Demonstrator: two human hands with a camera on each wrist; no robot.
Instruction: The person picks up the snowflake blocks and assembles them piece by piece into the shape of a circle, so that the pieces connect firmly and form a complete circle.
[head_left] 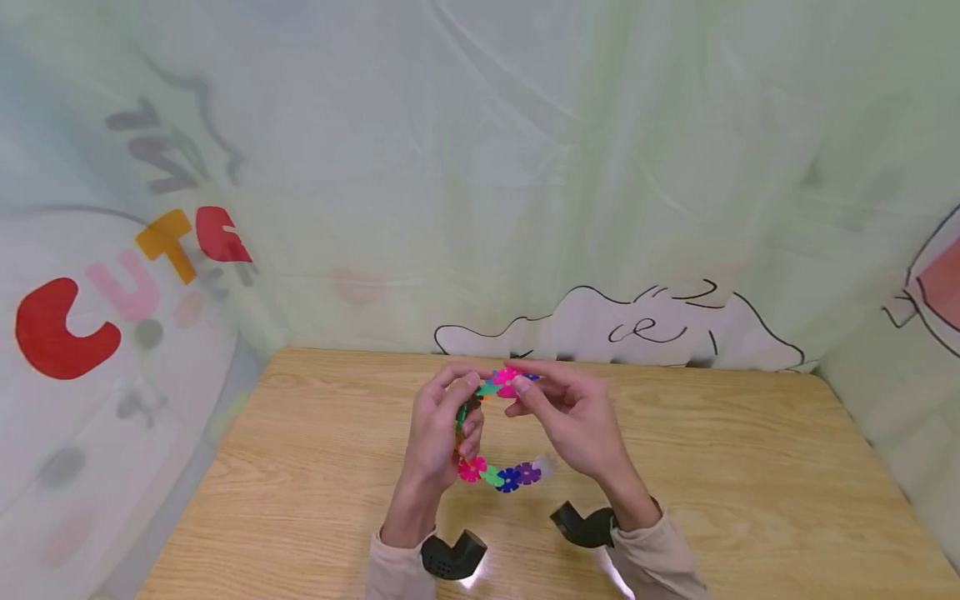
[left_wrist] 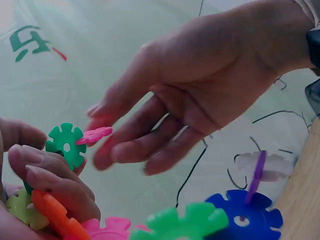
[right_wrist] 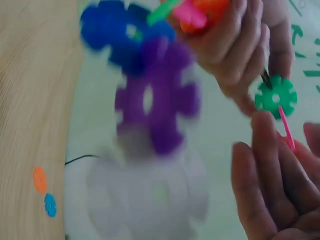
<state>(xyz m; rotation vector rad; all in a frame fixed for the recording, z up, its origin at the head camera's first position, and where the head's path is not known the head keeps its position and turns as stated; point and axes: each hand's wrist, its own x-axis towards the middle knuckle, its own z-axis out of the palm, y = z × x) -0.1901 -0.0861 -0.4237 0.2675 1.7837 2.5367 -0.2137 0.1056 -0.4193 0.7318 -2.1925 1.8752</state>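
My left hand (head_left: pixel 437 425) grips a chain of notched plastic flower discs, its fingers curled round the middle links. A green disc (left_wrist: pixel 75 156) stands out past the left fingertips. Slotted into it edgewise is a pink disc (head_left: pixel 507 382), which my right hand (head_left: pixel 585 421) pinches between thumb and fingertips. The chain's other end hangs below the left hand: a pink disc (head_left: pixel 472 469), a light green disc (left_wrist: pixel 175 222), a blue disc (left_wrist: pixel 250 212), a purple disc (right_wrist: pixel 175 100) and a whitish disc (right_wrist: pixel 145 195). The left fingers partly hide yellow-green and orange discs.
A wooden table (head_left: pixel 315 500) lies under both hands. A loose orange disc (right_wrist: pixel 39 180) and a loose blue disc (right_wrist: pixel 50 205) lie on it in the right wrist view. A pale printed curtain (head_left: pixel 450 208) surrounds the table. Black devices sit on both wrists.
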